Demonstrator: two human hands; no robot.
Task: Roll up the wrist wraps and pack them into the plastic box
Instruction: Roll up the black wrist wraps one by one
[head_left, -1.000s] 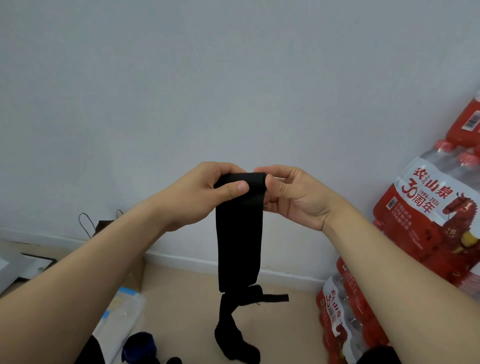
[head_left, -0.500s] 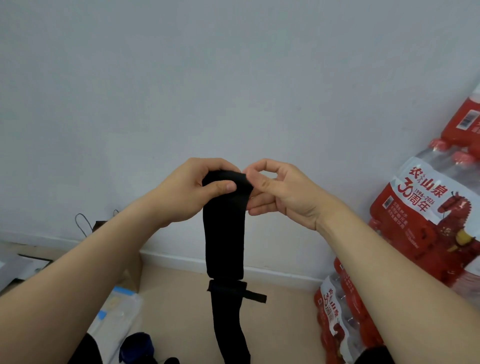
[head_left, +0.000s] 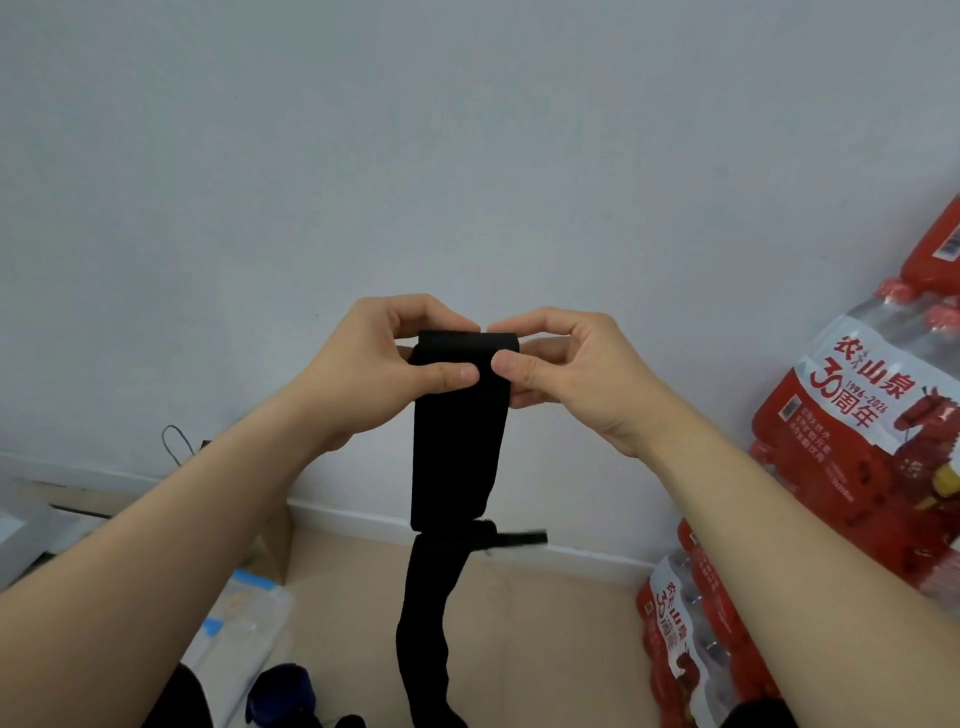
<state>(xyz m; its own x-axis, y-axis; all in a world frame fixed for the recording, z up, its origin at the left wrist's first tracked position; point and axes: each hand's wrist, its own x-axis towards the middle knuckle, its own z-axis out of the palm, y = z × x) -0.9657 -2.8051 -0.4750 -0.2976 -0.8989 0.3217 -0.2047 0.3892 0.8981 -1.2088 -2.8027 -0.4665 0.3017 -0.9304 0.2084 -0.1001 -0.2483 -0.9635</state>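
Both hands pinch the top of a black wrist wrap: left hand and right hand flank its folded end, probably starting the roll while the rest hangs floorward.

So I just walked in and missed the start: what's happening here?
A person holds a long black fabric wrist wrap up before a pale wall. The left hand and right hand pinch its top end, where a roll looks just begun; the rest hangs unrolled toward the floor. It is not yet packed.
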